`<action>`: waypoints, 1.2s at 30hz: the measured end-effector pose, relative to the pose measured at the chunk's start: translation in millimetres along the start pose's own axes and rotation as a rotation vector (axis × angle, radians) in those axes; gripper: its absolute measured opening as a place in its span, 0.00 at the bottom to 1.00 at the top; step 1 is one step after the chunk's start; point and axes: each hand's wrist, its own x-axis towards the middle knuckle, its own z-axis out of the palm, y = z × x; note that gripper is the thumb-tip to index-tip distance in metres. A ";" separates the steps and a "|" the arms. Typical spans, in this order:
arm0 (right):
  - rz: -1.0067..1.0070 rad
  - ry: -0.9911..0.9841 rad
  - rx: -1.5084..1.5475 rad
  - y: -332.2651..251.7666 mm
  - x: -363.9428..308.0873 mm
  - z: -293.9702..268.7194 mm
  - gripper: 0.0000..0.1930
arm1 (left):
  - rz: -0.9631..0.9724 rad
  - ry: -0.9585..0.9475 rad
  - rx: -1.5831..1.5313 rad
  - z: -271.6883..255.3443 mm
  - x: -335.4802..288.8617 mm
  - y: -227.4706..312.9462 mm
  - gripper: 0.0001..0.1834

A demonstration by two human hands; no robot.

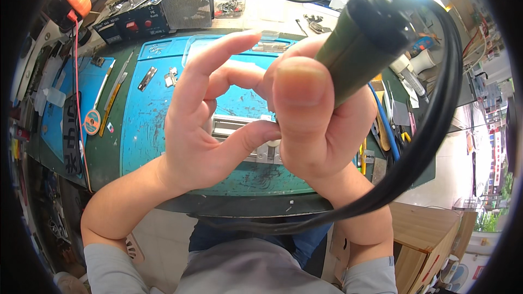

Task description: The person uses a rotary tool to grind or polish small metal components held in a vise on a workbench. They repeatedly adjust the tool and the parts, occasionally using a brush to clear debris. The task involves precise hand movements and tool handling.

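My right hand [321, 125] is wrapped round a thick dark green cylindrical handle [348, 49] with a black end cap. A heavy black cable [430, 147] loops down from it on the right. My left hand [201, 125] is curved in a C beside it, index finger raised. Its thumb and middle fingertips meet my right hand, where anything they pinch is hidden behind the right thumb. Below both hands a metal clamp fixture [267, 155], partly covered, lies on a blue work mat [144, 147]. Small metal parts [171, 78] lie on the mat's left.
A black electrical unit [133, 24] with a silver finned block [190, 8] stands at the back left. Yellow tweezers [111, 100] and an orange spool [92, 122] lie left of the mat. Several hand tools [388, 125] crowd the right. A wooden cabinet [425, 228] stands at lower right.
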 end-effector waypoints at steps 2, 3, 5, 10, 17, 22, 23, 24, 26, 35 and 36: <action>-0.011 0.011 -0.012 0.9 0.4 1.2 0.14 | 0.009 -0.015 0.017 -1.1 0.7 -0.3 0.46; -0.014 0.011 -0.020 0.9 0.4 1.5 0.14 | 0.014 -0.024 0.026 -1.6 0.9 -0.2 0.46; -0.014 -0.003 -0.028 0.5 0.9 0.0 0.14 | 0.026 -0.030 0.045 -1.8 2.5 0.3 0.45; -0.073 -0.004 -0.001 4.4 0.9 2.7 0.14 | 0.049 -0.032 0.060 -1.8 -2.5 -4.2 0.38; -0.038 -0.004 -0.043 3.0 -1.6 2.1 0.16 | 0.078 -0.097 0.066 -5.7 -1.8 -3.6 0.37; -0.052 -0.003 -0.045 4.6 -1.6 0.5 0.16 | 0.066 -0.091 0.032 -4.2 -1.6 -6.0 0.38; -0.053 -0.002 -0.045 4.6 -1.4 0.4 0.16 | 0.064 -0.089 0.029 -4.0 -1.5 -6.2 0.38; -0.054 -0.001 -0.043 4.6 -1.7 0.7 0.16 | 0.062 -0.086 0.027 -4.0 -2.1 -6.1 0.38; -0.056 0.002 -0.037 4.5 -2.0 1.6 0.16 | 0.047 -0.081 0.016 -3.7 -4.1 -4.5 0.39; -0.065 -0.008 -0.016 5.8 -1.8 1.0 0.16 | 0.044 -0.096 0.026 -4.6 -5.2 -4.2 0.39; -0.068 -0.009 -0.016 5.7 -1.7 0.9 0.16 | 0.045 -0.097 0.021 -4.3 -5.4 -3.9 0.39</action>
